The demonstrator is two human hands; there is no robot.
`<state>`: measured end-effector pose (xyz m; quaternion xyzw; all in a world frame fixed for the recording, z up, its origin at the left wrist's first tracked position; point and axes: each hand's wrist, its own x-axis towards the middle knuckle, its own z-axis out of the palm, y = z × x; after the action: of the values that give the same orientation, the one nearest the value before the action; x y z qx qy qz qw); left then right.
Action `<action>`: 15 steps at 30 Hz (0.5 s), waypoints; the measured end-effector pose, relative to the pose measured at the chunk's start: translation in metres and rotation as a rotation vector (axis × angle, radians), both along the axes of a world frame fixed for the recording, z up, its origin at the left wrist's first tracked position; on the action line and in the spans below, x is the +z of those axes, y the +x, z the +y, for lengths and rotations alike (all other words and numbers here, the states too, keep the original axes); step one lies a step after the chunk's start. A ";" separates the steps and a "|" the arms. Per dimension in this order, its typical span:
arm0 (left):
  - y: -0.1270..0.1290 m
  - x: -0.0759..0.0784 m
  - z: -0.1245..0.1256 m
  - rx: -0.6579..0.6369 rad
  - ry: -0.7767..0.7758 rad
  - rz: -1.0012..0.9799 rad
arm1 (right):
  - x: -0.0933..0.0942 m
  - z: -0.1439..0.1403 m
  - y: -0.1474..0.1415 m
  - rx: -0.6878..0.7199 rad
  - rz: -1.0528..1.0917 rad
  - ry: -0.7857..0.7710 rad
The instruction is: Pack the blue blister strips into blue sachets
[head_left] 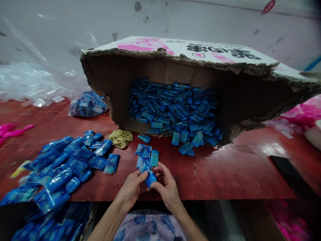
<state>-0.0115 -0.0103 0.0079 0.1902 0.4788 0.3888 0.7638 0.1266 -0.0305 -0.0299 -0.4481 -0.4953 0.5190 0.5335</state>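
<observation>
Since both hands meet at 6 o'clock, my left hand (131,189) and right hand (167,188) are pinched together on one blue toy (151,178), a few spare packets (144,155) just above. Box (140,72) is tipped at 12 so toys spill onto the surface (225,174); bagged pile (65,164) at 9.

You face a grey, scuffed wall (75,20); a glossy red table (225,174) runs below it, reflecting overhead light; dark floor (225,221) shows beneath the table's near edge.
</observation>
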 end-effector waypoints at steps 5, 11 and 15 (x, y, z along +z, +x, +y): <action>-0.003 -0.003 -0.002 -0.038 -0.036 -0.139 | 0.008 0.007 0.004 0.167 0.188 -0.047; 0.007 -0.002 -0.009 -0.022 0.001 -0.223 | 0.007 0.007 0.005 0.205 0.248 -0.074; 0.018 0.000 -0.015 0.076 -0.027 -0.177 | 0.003 0.005 0.006 0.157 0.160 0.007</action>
<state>0.0061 -0.0250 0.0077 0.1261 0.4215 0.4263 0.7904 0.1323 -0.0255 -0.0265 -0.3630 -0.4866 0.5916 0.5305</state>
